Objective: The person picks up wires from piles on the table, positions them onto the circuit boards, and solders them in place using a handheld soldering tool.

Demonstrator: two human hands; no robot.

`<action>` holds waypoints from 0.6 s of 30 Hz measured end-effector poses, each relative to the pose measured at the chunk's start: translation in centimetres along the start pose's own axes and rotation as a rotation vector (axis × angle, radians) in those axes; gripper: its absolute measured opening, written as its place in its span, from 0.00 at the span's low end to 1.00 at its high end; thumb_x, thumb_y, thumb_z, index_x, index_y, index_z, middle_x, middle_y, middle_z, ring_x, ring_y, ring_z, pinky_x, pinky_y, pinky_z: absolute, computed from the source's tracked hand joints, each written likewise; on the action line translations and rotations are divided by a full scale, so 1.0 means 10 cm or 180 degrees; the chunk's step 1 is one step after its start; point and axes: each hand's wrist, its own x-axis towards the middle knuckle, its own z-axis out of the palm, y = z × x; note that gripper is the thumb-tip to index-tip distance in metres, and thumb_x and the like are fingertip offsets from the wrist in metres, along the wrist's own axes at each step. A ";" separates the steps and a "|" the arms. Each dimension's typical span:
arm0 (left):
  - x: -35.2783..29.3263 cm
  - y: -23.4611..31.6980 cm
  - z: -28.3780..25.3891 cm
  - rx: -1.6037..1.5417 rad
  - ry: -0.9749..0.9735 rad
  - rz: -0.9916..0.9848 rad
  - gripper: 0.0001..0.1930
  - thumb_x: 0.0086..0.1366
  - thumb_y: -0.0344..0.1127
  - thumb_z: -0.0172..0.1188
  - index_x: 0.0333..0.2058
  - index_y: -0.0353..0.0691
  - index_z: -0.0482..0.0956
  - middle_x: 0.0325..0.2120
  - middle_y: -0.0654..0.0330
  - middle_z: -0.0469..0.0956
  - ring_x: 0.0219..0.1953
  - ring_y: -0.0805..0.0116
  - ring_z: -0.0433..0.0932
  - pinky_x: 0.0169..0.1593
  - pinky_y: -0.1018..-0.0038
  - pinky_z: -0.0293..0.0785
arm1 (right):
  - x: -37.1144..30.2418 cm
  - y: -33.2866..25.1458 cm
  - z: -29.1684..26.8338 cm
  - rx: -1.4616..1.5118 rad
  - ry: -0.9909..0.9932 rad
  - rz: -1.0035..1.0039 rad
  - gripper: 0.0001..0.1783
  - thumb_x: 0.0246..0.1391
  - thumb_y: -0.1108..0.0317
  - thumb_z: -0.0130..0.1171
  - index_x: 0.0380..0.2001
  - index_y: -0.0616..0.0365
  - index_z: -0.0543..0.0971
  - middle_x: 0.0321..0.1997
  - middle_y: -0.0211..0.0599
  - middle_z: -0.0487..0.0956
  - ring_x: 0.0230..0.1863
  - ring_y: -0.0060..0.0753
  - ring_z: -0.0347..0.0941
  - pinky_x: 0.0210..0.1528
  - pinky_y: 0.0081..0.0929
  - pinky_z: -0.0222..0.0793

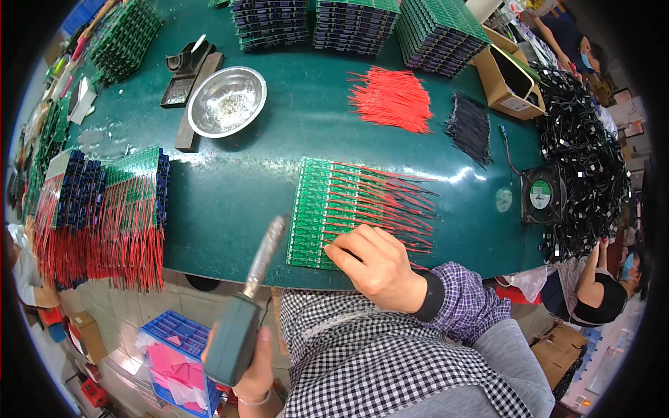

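Observation:
My left hand (pixel 259 373) is closed round the handle of a dark green soldering gun (pixel 235 341). The gun's metal barrel (pixel 265 254) points up, its tip just left of a green circuit board panel (pixel 306 209) and apart from it. With thumb and forefinger pinched, my right hand (pixel 376 268) holds a thin wire against the panel's lower part; the fingers hide most of that wire. Rows of red and black wires (pixel 401 198) run from the panel toward the right, loose ends spread on the green table (pixel 223 209).
A metal bowl (pixel 230 101) sits behind left. Red wires (pixel 391 99) and black wires (pixel 468 129) lie at the back right, near a small fan (pixel 540 195) and tangled black cables (pixel 585 146). Wired panels (pixel 129 202) stand left; board stacks (pixel 355 28) line the back.

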 end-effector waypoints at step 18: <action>0.96 0.15 0.44 -0.0877 0.0929 -0.0788 0.16 0.61 0.25 0.69 0.48 0.30 0.80 0.39 0.58 0.83 0.25 0.80 0.71 0.25 0.81 0.65 | -0.04 0.46 -0.93 0.0135 0.0283 0.0605 0.10 0.46 0.77 0.66 0.35 0.58 0.83 0.35 0.34 0.80 0.35 0.39 0.76 0.35 0.33 0.75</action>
